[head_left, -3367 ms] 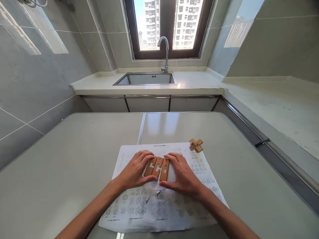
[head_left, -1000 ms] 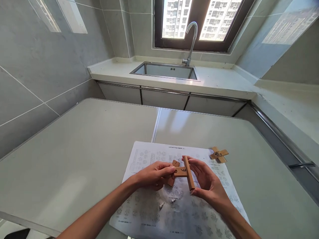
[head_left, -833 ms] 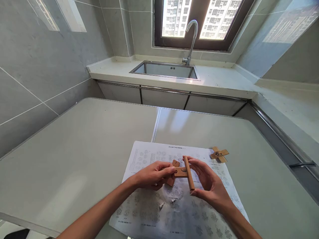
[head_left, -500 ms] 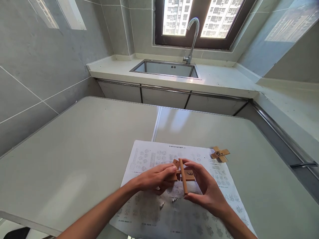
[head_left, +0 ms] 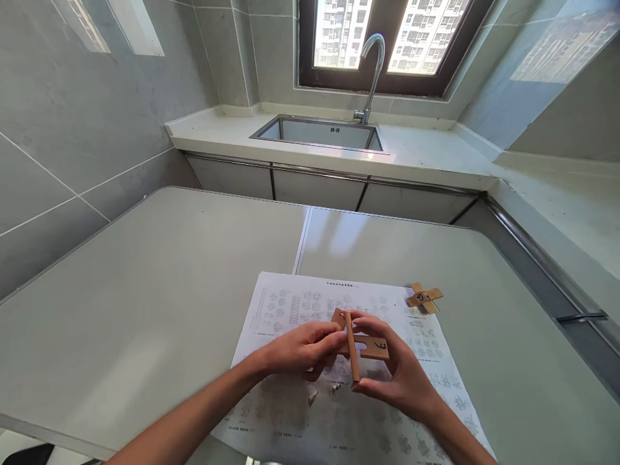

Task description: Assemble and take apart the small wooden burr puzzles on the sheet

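Observation:
My left hand (head_left: pixel 312 349) is closed on flat wooden puzzle pieces, its thumb and fingers pinching their left side. One of them, a slotted piece (head_left: pixel 378 347) marked with a dark letter, sticks out to the right. Another wooden piece (head_left: pixel 337 316) shows above my left fingertips. Crossing in front of the slotted piece is a narrow wooden strip (head_left: pixel 353 355), seen edge-on. My right hand (head_left: pixel 402 368) grips this strip, thumb at its lower end and fingers at its upper end. How the pieces interlock is partly hidden by my fingers.
Beneath my hands lies a printed sheet (head_left: pixel 285 284) with small diagrams. A crossed pair of wooden pieces (head_left: pixel 425 298) rests at its upper right corner. Small paper scraps (head_left: pixel 312 398) lie on the sheet. Beyond the table (head_left: pixel 217 258) are a counter, a sink (head_left: pixel 314 132) and a faucet (head_left: pixel 375 71).
The lettered piece now reaches further right past the strip, and its slot has come into view. The strip has shifted slightly left and down. Both hands keep their hold.

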The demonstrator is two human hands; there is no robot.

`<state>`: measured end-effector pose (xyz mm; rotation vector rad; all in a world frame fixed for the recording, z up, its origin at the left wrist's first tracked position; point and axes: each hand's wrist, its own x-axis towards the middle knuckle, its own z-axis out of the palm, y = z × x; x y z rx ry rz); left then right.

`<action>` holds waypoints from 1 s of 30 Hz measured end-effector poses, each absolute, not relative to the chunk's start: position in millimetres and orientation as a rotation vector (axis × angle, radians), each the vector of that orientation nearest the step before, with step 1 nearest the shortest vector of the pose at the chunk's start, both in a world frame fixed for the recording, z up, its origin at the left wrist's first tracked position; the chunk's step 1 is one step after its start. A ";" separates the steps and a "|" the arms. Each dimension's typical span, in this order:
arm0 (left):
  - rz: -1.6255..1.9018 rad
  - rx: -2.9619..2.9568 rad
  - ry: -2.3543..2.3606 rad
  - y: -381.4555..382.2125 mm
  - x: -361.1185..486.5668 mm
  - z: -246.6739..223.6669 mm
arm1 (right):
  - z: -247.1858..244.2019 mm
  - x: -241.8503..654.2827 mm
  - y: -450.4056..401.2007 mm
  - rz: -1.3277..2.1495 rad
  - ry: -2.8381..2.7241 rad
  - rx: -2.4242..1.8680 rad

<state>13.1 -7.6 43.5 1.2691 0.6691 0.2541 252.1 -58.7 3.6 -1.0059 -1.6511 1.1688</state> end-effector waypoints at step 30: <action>0.330 1.223 0.637 -14.3 18.0 40.4 | 4.0 248.9 -58.8 1.240 -1.537 -1.028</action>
